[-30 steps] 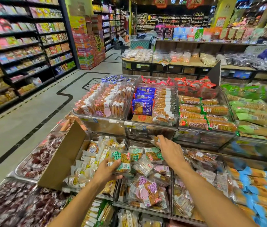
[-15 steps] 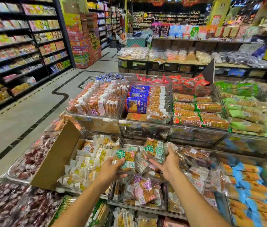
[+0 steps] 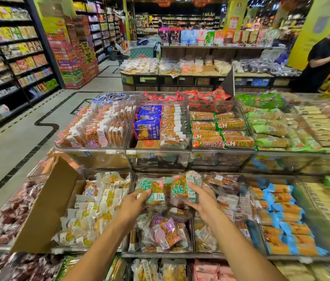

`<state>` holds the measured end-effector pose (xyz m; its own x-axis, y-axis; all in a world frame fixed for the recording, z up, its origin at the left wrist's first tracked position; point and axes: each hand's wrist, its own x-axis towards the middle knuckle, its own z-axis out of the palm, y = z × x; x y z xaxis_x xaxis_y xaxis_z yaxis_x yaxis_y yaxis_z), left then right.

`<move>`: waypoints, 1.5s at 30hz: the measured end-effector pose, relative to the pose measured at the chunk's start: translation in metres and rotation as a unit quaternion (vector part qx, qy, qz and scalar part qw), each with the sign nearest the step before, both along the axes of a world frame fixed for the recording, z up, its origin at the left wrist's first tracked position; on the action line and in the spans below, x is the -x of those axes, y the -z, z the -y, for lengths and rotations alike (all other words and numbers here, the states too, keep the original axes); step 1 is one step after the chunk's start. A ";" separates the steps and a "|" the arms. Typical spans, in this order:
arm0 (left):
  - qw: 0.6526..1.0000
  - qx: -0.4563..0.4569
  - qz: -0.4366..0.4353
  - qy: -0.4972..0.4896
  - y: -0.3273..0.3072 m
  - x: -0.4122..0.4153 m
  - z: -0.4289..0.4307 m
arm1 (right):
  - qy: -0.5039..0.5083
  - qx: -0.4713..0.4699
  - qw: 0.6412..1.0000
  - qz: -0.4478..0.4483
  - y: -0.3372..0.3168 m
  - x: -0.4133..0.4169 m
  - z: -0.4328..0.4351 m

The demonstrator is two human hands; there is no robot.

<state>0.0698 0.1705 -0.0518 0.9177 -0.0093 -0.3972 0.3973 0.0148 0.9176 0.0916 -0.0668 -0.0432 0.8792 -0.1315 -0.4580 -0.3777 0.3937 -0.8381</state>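
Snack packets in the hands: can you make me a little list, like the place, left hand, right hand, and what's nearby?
Place: shop snack display of clear bins
Left hand: grips a green-and-white snack packet
Right hand: grips a matching packet
Below the hands: purple-label packets
Left side: cardboard box flap
Right side: blue-wrapped packets

left hand (image 3: 133, 201) fingers: hidden under left packet (image 3: 154, 192) | right packet (image 3: 181, 188): corner behind right hand (image 3: 202, 201) | forearms (image 3: 103, 246): cut at bottom edge | far-right bins (image 3: 326, 128): blurred | person (image 3: 322, 57): blurred, cut by edge | tags (image 3: 134, 156): unreadable
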 end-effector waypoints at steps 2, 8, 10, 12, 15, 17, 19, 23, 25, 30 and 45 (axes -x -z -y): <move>1.000 0.022 0.005 0.019 -0.005 -0.002 0.010 | 0.001 0.005 1.000 -0.005 0.000 0.011 0.014; 0.990 0.070 0.016 0.118 -0.010 0.000 0.056 | 0.088 0.010 0.996 -0.004 0.010 0.055 0.061; 0.986 0.064 0.021 0.151 -0.009 0.003 0.073 | 0.129 -0.001 0.992 -0.002 0.012 0.075 0.081; 0.984 0.052 0.036 0.168 0.005 0.005 0.091 | 0.163 -0.019 0.987 0.001 0.015 0.099 0.100; 0.974 0.028 0.043 0.222 0.027 0.008 0.124 | 0.226 -0.024 0.974 0.005 0.015 0.140 0.128; 0.971 0.016 0.038 0.234 0.024 0.020 0.151 | 0.253 -0.044 0.967 0.004 0.016 0.168 0.147; 0.956 -0.012 0.050 0.288 0.017 0.035 0.179 | 0.271 -0.045 0.961 0.002 0.015 0.199 0.164; 0.935 -0.029 0.064 0.347 -0.015 0.080 0.238 | 0.316 -0.044 0.948 0.020 0.024 0.258 0.204; 0.922 -0.061 0.090 0.372 -0.018 0.102 0.268 | 0.341 -0.061 0.938 0.023 0.028 0.290 0.225; 0.909 -0.029 0.047 0.413 -0.006 0.166 0.343 | 0.389 -0.058 0.919 0.010 0.054 0.374 0.281; 0.822 -0.001 0.009 0.569 0.045 0.336 0.528 | 0.530 -0.035 0.847 0.004 0.064 0.587 0.375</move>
<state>-0.2660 -0.3571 -0.0969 0.3217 -0.8654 -0.3841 0.1389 -0.3582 0.9233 -0.4958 -0.4419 -0.1073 0.2867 -0.8221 -0.4919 0.2256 0.5570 -0.7993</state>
